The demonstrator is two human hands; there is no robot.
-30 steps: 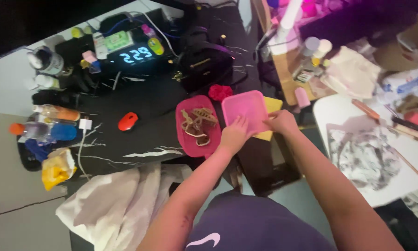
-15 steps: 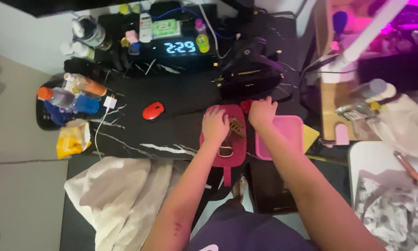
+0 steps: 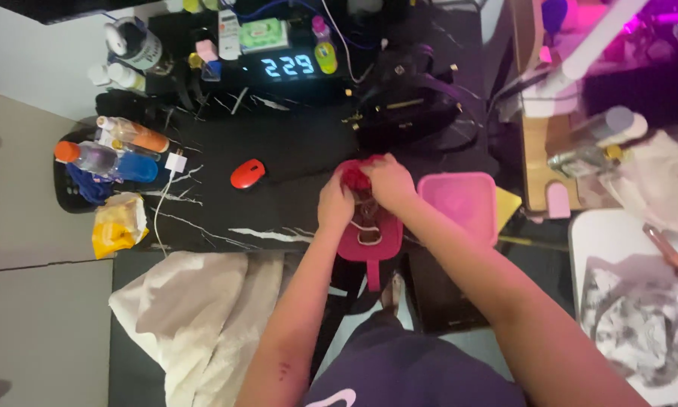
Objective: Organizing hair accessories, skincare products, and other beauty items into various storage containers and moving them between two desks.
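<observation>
A dark pink oblong container [image 3: 369, 243] sits at the near edge of the black marbled desk [image 3: 226, 215], with brown hair clips [image 3: 365, 224] inside. My left hand [image 3: 335, 203] and my right hand [image 3: 389, 185] meet over its far end. Both close around a red fabric scrunchie [image 3: 352, 175], held just above the container. The lighter pink lid [image 3: 459, 200] lies flat to the right, apart from both hands. My forearms hide the container's near side.
A red mouse [image 3: 247, 173] lies left of the container. A lit digital clock [image 3: 290, 66], a black bag [image 3: 407, 105] and several bottles [image 3: 117, 158] crowd the desk's back and left. A yellow packet [image 3: 117, 226], white cloth [image 3: 196, 316] and white side table [image 3: 633, 301] surround it.
My hands let go of the pink lid, which now lies at the right. My right hand reached the red scrunchie behind the container and brought it over the container, where my left hand joined it.
</observation>
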